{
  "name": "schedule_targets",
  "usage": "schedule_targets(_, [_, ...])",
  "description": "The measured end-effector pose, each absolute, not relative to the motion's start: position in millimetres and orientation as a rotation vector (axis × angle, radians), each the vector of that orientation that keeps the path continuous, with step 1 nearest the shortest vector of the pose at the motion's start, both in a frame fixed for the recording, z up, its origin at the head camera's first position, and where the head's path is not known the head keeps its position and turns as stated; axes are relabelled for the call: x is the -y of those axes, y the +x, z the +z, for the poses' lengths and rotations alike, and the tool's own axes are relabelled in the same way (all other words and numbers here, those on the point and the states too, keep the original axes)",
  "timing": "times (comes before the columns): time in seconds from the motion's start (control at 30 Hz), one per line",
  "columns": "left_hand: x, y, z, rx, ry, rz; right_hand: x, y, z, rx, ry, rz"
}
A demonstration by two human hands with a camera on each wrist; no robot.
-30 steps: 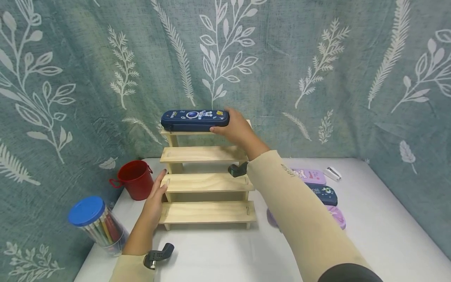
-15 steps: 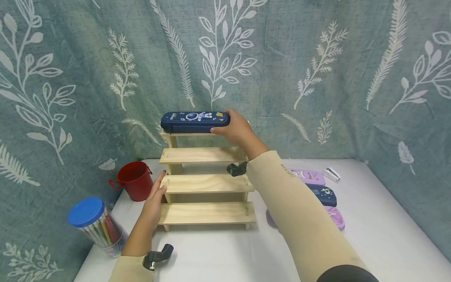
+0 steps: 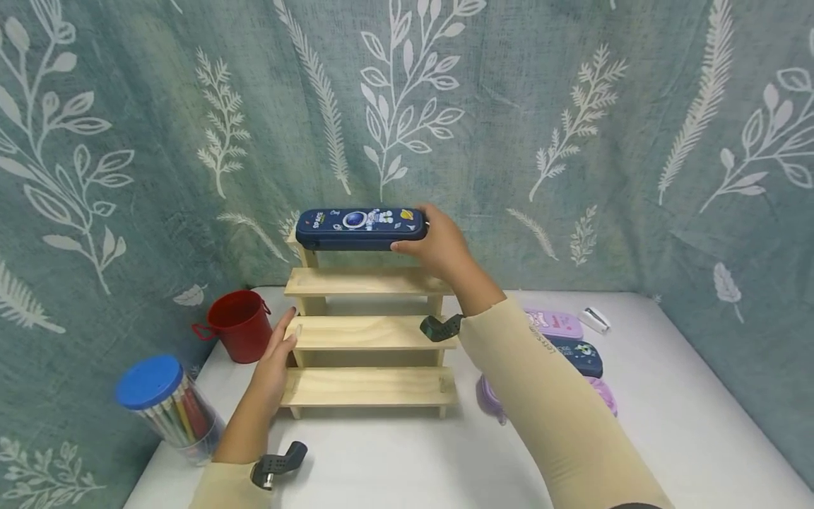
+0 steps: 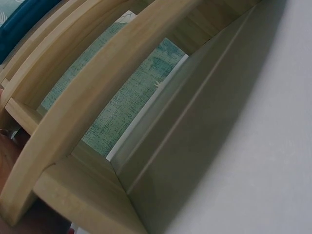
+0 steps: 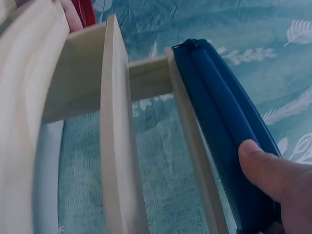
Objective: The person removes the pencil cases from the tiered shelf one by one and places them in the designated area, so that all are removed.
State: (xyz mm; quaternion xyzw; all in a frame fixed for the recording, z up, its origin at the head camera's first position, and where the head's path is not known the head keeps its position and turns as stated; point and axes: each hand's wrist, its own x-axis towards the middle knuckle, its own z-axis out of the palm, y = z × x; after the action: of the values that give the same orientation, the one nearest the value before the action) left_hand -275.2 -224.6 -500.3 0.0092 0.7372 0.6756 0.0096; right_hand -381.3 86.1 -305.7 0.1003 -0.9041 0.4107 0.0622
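My right hand grips the right end of a navy-blue zip pencil case with a space and astronaut print. The case is at the top tier of a light wooden step shelf. In the right wrist view, my thumb presses the zip side of the pencil case, and a narrow gap shows between part of the case and the top board. Along the shelf's left side lies my left hand, its fingers fairly straight and touching the wood. Most of that hand is hidden behind the boards in the left wrist view.
Left of the shelf stand a red bucket and a clear jar of pencils with a blue lid. On the right lie a pink case, another navy case, a purple item and a white stapler. A patterned curtain hangs behind.
The pencil case has shifted slightly right and toward me with my right hand, and its printed top shows more. My left hand stays at the shelf's side.
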Motion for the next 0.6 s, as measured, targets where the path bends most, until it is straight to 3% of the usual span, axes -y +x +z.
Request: schedule_targets(0.6, [223.0,-275.5,-501.8,-2.310,0.008,2.126,-136.2,-323.3,-347.5,2.728,0.156,1.501])
